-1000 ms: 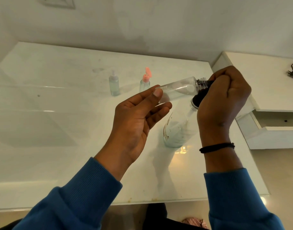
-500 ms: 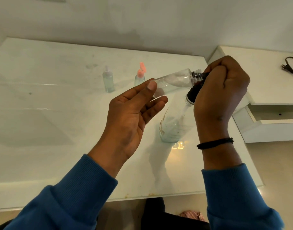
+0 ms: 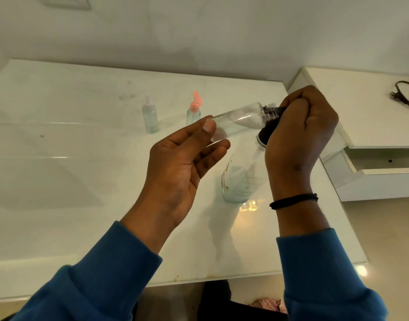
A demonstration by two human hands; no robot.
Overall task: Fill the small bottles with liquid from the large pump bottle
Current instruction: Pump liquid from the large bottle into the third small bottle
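Wide bare room is left on the glossy white tabletop (image 3: 60,181) toward its left edge. A small clear plastic bottle (image 3: 238,120) is held tilted by fingertips of the left hand (image 3: 182,167), above the large clear pump bottle (image 3: 239,179), whose black pump is clenched in the right hand (image 3: 300,133).

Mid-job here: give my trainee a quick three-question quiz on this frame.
1. True or false: the clear bottle in the left hand stands upright on the table.
2. What colour is the flip cap of the small bottle at the back? A pink, B green, C black.
3. The right hand closes over the black top of the ____ pump bottle.

Key: 1 false, it is held tilted in the air; 2 A; 3 large.
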